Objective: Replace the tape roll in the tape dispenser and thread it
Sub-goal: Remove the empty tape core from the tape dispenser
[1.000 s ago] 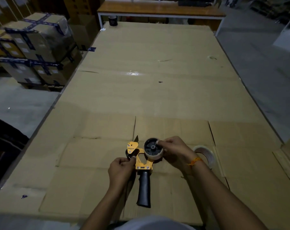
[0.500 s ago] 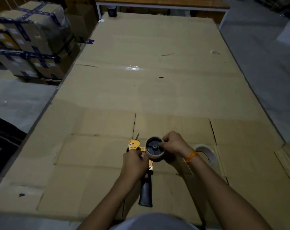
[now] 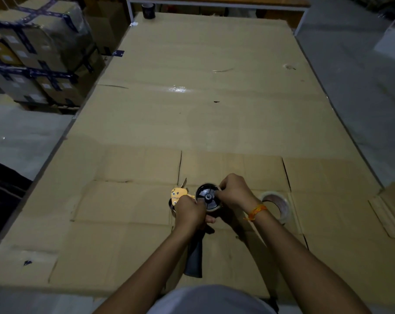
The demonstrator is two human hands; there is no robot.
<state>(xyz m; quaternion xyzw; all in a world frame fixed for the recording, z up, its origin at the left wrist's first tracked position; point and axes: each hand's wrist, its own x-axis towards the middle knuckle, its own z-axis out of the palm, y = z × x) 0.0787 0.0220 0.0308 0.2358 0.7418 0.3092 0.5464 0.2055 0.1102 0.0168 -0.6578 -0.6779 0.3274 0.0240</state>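
Both hands work the tape dispenser [image 3: 180,197] on the cardboard-covered table [image 3: 214,123]: left hand [image 3: 189,211] clamps its yellow frame, right hand [image 3: 235,192] pinches the mounted roll's [image 3: 207,197] rim. Just right of the right wrist lies 1 spare tape roll [image 3: 275,206].

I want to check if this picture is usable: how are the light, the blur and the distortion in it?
Head view: dim overall, with one small glare patch on the cardboard-covered table; the spool on the tape dispenser is smeared by motion blur near the right hand; the left hand is sharper; the wide lens bows the table's right edge.
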